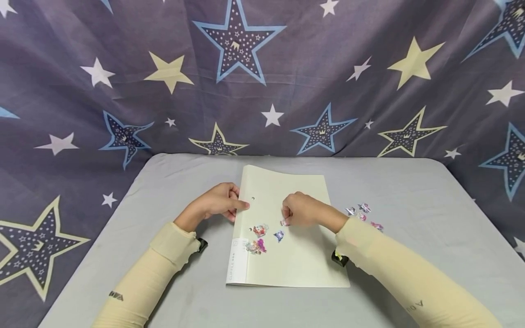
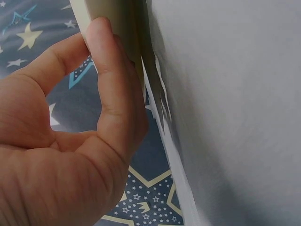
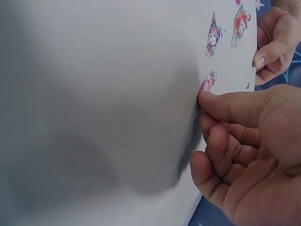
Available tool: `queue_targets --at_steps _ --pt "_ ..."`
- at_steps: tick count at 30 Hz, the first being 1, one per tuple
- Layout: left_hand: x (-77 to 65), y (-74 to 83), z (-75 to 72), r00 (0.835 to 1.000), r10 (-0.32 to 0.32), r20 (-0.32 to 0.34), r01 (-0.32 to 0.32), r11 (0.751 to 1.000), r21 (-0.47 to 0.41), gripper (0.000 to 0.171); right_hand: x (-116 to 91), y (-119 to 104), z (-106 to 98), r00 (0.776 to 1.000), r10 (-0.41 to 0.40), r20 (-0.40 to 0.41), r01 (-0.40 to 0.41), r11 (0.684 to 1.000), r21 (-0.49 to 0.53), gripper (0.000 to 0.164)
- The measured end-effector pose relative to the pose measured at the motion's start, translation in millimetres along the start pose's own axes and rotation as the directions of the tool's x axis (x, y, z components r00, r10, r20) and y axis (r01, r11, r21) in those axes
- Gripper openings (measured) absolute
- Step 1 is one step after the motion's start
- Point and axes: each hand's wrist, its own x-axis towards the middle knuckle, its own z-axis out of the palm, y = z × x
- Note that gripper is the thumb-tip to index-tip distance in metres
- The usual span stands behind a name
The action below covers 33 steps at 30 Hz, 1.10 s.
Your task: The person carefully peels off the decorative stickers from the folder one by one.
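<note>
A cream clip file (image 1: 303,262) lies closed, its spine to the left. My left hand (image 1: 219,200) grips it by the spine, thumb on the cover and fingers at the edge; the left wrist view shows that hand (image 2: 108,94) around the spine. Over the middle of the cover, my right hand (image 1: 301,209) pinches a small pink cartoon sticker (image 3: 208,84), which lies at the cover's surface with its lower end hidden by the thumb. Beside it on the cover are a purple-blue sticker (image 1: 279,235), a red one (image 1: 260,230) and a colourful cluster (image 1: 256,246).
Several more shiny stickers (image 1: 361,217) lie on the grey cloth-covered table (image 1: 410,205), right of the file and close to my right forearm. A white label (image 1: 237,259) runs along the lower spine. Behind the table hangs a star-patterned curtain (image 1: 270,100).
</note>
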Motion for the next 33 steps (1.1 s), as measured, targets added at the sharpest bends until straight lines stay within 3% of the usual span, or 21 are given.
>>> queue_targets --at_steps 6,16,29,33 --pt "-0.8 1.3 0.0 1.000 -0.003 -0.002 0.003 1.000 -0.001 0.052 0.1 -1.0 -1.9 1.000 0.011 0.019 -0.011 1.000 0.007 0.012" --pt "-0.4 1.0 0.3 1.000 -0.006 -0.004 0.006 1.000 -0.002 0.053 -2.4 -4.5 0.3 0.999 0.028 -0.019 -0.028 0.999 -0.016 0.013" --pt "0.2 0.2 0.2 1.000 -0.008 -0.009 0.008 1.000 -0.008 0.050 -1.5 -2.0 -1.5 0.998 -0.006 0.060 0.007 1.000 -0.009 0.013" --pt "-0.3 -0.5 0.0 1.000 -0.005 -0.006 0.005 1.000 -0.007 0.051 -1.8 -4.7 -0.2 0.999 0.016 0.042 -0.015 0.999 -0.031 0.011"
